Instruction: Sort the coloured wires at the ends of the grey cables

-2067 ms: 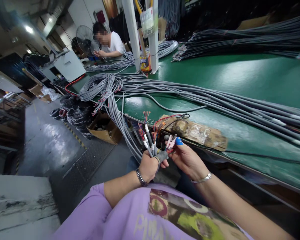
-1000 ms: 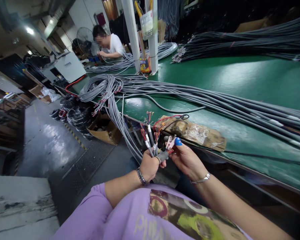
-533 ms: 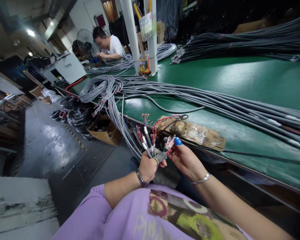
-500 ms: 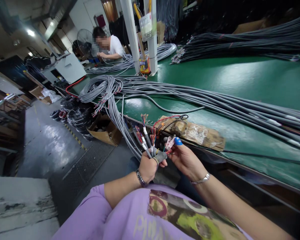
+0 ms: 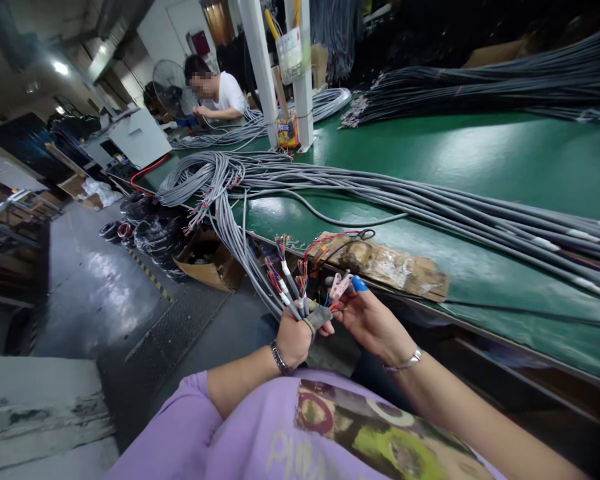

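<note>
My left hand point(image 5: 295, 337) is closed around a bundle of grey cables point(image 5: 289, 283) whose stripped ends fan out in coloured wires. Its thumb wears a grey cover point(image 5: 319, 319) with a yellowish band. Close beside it, my right hand point(image 5: 373, 320) is closed, with blue tape point(image 5: 359, 284) on the thumb. A pale pink clip-like piece point(image 5: 340, 287) sits at that thumb's tip, apparently pinched in the fingers. Short red wires point(image 5: 336, 307) show between the two hands; which fingers touch them is hard to make out.
Long grey cables point(image 5: 380, 190) lie across the green bench point(image 5: 455, 153), coiled at its left. A worn wooden board point(image 5: 410, 270) lies at the near edge. Dark cable bundles point(image 5: 480, 90) lie at the back. A person point(image 5: 225, 97) works beyond the white post point(image 5: 305, 87). An open carton point(image 5: 210, 263) stands below.
My right thumb and the pink piece have shifted slightly right. The stripped cable ends in my left hand have tipped a little left and down.
</note>
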A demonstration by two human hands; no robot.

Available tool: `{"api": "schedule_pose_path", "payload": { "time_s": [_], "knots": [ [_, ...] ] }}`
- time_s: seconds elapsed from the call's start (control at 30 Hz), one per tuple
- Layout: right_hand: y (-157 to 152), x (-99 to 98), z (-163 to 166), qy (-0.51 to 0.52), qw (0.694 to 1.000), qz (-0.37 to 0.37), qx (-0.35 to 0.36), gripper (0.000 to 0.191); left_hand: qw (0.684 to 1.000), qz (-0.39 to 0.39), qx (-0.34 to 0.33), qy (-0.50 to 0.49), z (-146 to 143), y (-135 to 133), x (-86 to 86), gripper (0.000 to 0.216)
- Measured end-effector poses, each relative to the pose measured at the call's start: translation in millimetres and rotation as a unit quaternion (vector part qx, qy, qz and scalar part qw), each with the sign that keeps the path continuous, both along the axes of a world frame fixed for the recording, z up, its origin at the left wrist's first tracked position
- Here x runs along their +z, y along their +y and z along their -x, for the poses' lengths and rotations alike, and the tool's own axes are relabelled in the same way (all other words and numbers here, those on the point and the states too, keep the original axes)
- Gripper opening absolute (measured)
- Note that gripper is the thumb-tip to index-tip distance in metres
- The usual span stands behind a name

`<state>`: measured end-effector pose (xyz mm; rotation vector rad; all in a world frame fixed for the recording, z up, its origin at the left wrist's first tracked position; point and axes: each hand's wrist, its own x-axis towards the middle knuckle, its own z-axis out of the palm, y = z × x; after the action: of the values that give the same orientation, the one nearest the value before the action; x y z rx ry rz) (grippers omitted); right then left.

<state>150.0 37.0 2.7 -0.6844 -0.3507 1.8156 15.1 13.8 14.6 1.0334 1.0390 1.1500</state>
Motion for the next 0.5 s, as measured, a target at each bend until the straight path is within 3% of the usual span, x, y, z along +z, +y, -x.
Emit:
{"api": "schedule_pose_path", "payload": {
  "time_s": [0.37, 0.5],
  "knots": [
    [-5.8, -17.8, -10.3, 0.0, 0.999, 0.013, 0.046, 0.033, 1.0, 0.0, 0.009, 0.006, 3.9, -2.8, 1.4, 0.036],
    [-15.8, -15.0, -12.7, -0.046, 0.992, -0.027, 0.111, 0.042, 1.0, -0.009, 0.002, 0.01, 7.7, -5.1, -2.4, 0.035]
  ]
}}
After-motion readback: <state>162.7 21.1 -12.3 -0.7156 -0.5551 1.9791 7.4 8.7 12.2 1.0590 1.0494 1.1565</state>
